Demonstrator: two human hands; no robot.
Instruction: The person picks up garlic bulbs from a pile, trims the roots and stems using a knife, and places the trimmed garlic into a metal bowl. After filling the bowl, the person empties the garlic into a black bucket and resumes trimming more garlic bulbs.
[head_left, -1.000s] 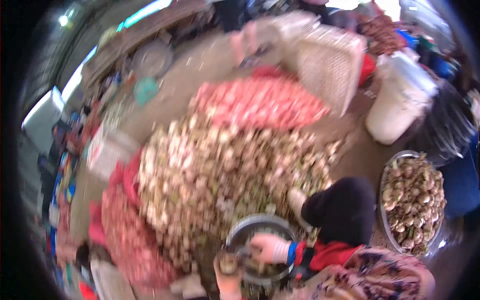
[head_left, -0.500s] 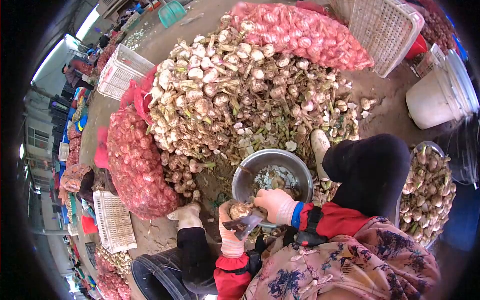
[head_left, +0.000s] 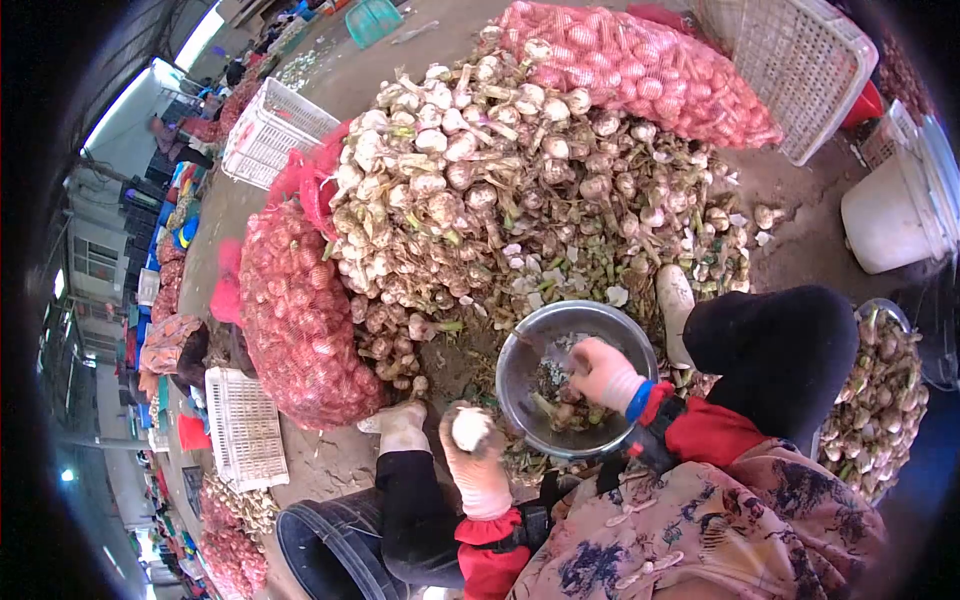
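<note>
Garlic heap (head_left: 480,190) on floor (head_left: 805,190), upper centre of frame. Top sack (head_left: 640,75) along its upper right side, touching; side sack (head_left: 300,320) along its lower left, touching. Tilted crate (head_left: 790,75), upper right, beyond top sack. Far crate (head_left: 275,135) upper left, above side sack; near crate (head_left: 245,430) lower left, just left of side sack's lower end. Bowl (head_left: 516,385) below heap, between feet, nearer right foot (head_left: 674,305); scraps (head_left: 575,412) in it. Right hand (head_left: 606,373) over bowl; knife (head_left: 540,347) in it, blurred. Left hand (head_left: 476,467) left of bowl, garlic bulb (head_left: 471,430) in it. Right edge: bucket (head_left: 890,215), tub (head_left: 885,308) of garlic below. Bin (head_left: 330,550) at bottom, left of left leg (head_left: 415,510).
</note>
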